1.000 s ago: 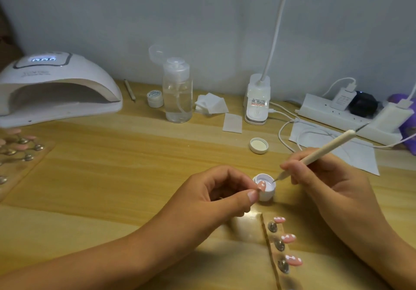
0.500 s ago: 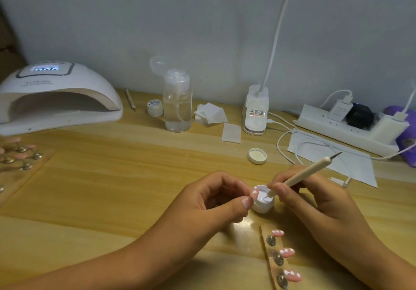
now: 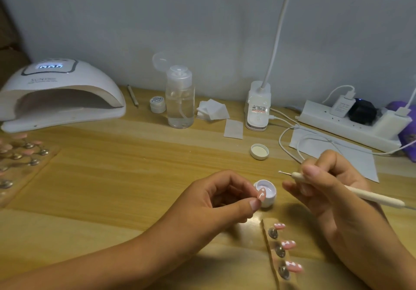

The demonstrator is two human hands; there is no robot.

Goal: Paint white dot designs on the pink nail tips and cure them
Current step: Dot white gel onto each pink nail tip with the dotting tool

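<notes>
My left hand (image 3: 216, 199) pinches a pink nail tip (image 3: 329, 194) with white dots between thumb and forefinger, right beside a small open white pot of white gel (image 3: 267, 192). My right hand (image 3: 326, 188) grips a cream dotting pen (image 3: 351, 192); its metal tip points left, above and to the right of the pot. Three pink nail tips with white dots (image 3: 288, 244) sit on metal studs along a clear holder strip (image 3: 270, 256) in front of the pot. A white curing lamp (image 3: 60, 94) with a lit display stands at the back left.
A clear stand with several more pink tips (image 3: 20, 154) lies at the left edge. The pot's lid (image 3: 259, 151), a clear pump bottle (image 3: 180, 100), a small white jar (image 3: 158, 104), cotton pads (image 3: 212, 109), a desk lamp base (image 3: 257, 107), a power strip (image 3: 351, 121), cables and paper lie behind.
My right hand lifted the pen's tip out of the pot and swung it so the shaft now lies nearly level, pointing left. The left hand keeps its pinch on the nail tip.
</notes>
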